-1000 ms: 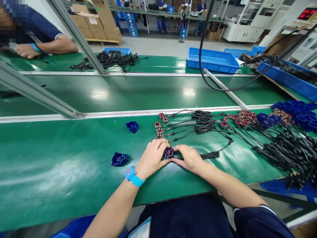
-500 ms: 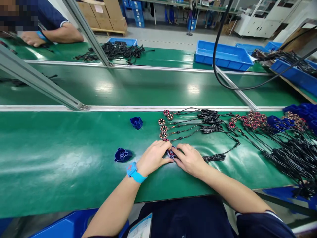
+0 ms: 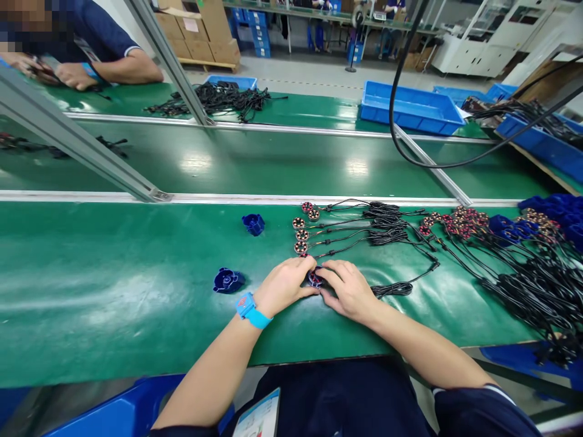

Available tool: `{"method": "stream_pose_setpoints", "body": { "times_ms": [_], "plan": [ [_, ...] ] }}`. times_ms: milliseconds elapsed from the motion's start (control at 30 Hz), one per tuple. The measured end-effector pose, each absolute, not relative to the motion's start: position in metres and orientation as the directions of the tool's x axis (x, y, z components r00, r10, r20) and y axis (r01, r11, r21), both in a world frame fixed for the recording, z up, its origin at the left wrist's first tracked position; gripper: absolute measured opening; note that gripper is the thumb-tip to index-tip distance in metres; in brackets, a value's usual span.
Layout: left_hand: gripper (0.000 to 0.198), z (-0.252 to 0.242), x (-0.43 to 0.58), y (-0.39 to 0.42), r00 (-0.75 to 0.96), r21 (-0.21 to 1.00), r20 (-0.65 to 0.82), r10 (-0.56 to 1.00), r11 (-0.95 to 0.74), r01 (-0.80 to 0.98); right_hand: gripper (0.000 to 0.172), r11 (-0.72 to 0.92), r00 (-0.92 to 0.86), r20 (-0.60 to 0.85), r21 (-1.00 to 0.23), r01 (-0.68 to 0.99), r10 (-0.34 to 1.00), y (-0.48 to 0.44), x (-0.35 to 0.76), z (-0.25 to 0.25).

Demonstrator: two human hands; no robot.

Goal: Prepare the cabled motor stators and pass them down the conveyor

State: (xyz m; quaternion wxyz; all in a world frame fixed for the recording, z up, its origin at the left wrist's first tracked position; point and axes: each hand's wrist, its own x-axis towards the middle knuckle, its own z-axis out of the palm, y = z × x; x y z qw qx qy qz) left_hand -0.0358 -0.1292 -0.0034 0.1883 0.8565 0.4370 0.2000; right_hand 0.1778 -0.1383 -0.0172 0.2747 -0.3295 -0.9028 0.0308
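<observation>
Between my hands, low on the green mat, is a dark blue plastic housing [image 3: 314,278] with a red and copper motor coil seated in its mouth. My left hand [image 3: 288,280], with a light blue wrist strap, curls its fingers and thumb round the left side. From the right, my right hand [image 3: 348,290] closes on the same housing, fingertips over its top. Two more blue housings lie to the left, the nearer one [image 3: 228,280] showing its hollow side and the farther one [image 3: 253,224]. Just beyond my hands, several wound motor coils [image 3: 301,235] with black cables lie in a column.
Bundled black cables [image 3: 387,221] stretch right of the coils. A heap of coils [image 3: 462,223], blue housings and cables [image 3: 532,285] fills the right end. Metal frame bars [image 3: 155,67] cross the bench, and a black cable loop [image 3: 395,121] hangs ahead. Another person [image 3: 104,48] sits across at the left.
My right fingers have shifted slightly over the housing, while my left hand keeps its grip. The camera view has tilted a little. Across the bench, the other person's hands have moved.
</observation>
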Motion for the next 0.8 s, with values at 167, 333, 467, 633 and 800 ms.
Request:
{"method": "stream_pose_setpoints", "body": {
  "times_ms": [167, 333, 467, 633, 800],
  "plan": [
    [0.055, -0.008, -0.037, -0.128, 0.49, 0.572, 0.199, 0.849, -0.506, 0.646, 0.031, 0.86, -0.667, 0.552, -0.227, 0.457, 0.5, -0.138, 0.174, -0.017],
    [0.048, -0.008, -0.035, -0.129, 0.49, 0.574, 0.178, 0.853, -0.495, 0.652, 0.025, 0.883, -0.77, 0.455, -0.089, 0.46, 0.447, -0.139, 0.165, -0.015],
    [0.045, -0.006, -0.032, -0.13, 0.499, 0.517, 0.182, 0.847, -0.514, 0.684, 0.025, 0.876, -0.802, 0.39, -0.026, 0.481, 0.452, -0.142, 0.162, -0.018],
    [0.048, -0.004, -0.03, -0.133, 0.474, 0.462, 0.181, 0.862, -0.5, 0.733, 0.017, 0.875, -0.733, 0.571, 0.051, 0.482, 0.37, -0.145, 0.166, -0.024],
    [0.051, -0.003, -0.028, -0.136, 0.455, 0.437, 0.186, 0.871, -0.488, 0.755, 0.01, 0.806, -0.677, 0.584, 0.064, 0.588, 0.447, -0.147, 0.167, -0.018]
  ]
}}
